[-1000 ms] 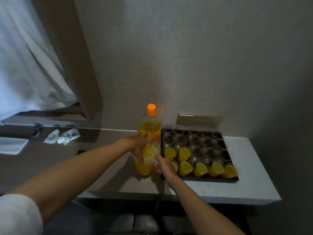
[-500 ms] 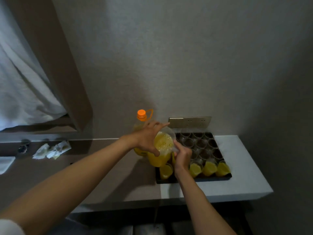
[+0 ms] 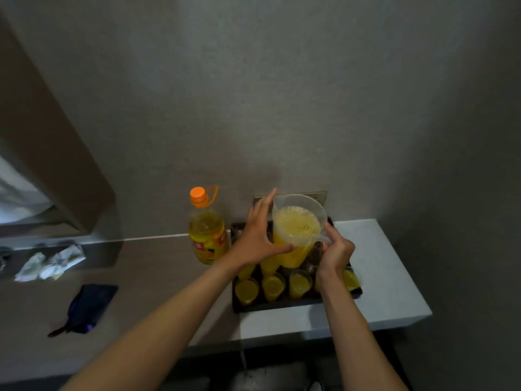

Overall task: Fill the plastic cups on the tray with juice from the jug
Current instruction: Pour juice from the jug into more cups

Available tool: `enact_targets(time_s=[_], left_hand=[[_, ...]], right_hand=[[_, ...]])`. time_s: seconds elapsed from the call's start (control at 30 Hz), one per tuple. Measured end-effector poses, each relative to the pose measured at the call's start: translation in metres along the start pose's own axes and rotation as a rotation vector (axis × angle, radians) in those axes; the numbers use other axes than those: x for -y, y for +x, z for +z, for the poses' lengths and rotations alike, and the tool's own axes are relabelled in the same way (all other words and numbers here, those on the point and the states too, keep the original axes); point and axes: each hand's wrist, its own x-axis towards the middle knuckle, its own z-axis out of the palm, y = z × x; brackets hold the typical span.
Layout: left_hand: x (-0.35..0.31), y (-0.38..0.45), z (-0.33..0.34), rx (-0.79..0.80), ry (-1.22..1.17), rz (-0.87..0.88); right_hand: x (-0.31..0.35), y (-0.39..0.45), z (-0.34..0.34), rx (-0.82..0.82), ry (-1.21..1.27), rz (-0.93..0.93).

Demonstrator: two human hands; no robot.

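The clear plastic jug, about two-thirds full of frothy yellow juice, is held above the far half of the dark tray on the white worktop. We see filled cups along the tray's near rows. Our right hand forms a closed grip around the jug's handle. Our left hand steadies the jug's side with straight, spread fingers and the thumb beneath, an open grip. An orange-capped juice bottle stands just left of the tray.
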Motion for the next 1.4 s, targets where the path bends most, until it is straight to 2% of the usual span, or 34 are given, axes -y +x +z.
enact_targets(time_s=[0.13, 0.27, 0.4, 0.5, 0.57, 0.73, 0.83, 1.13, 1.4], left_hand=[[0.017, 0.012, 0.044, 0.054, -0.094, -0.198], [0.041, 0.02, 0.079, 0.169, 0.056, -0.293], [0.05, 0.027, 0.102, 0.164, 0.158, -0.35], [0.064, 0.035, 0.116, 0.243, 0.296, -0.396], [0.076, 0.042, 0.122, 0.317, 0.42, -0.377], [0.078, 0.053, 0.122, 0.554, 0.685, -0.179], [0.084, 0.058, 0.125, 0.623, 0.73, -0.147], [0.092, 0.066, 0.136, 0.656, 0.763, -0.164], [0.089, 0.066, 0.137, 0.561, 0.706, -0.172]], right_hand=[[0.014, 0.028, -0.018, -0.048, -0.026, -0.025], [0.028, 0.053, -0.031, -0.057, -0.041, -0.034], [0.036, 0.072, -0.038, -0.061, -0.024, -0.024], [0.04, 0.084, -0.04, -0.057, -0.035, -0.026], [0.042, 0.092, -0.041, -0.054, -0.04, -0.026], [0.044, 0.104, -0.041, -0.037, -0.039, -0.049], [0.043, 0.109, -0.041, -0.043, -0.049, -0.042], [0.04, 0.117, -0.041, -0.071, -0.07, -0.034], [0.041, 0.115, -0.043, -0.078, -0.06, -0.017]])
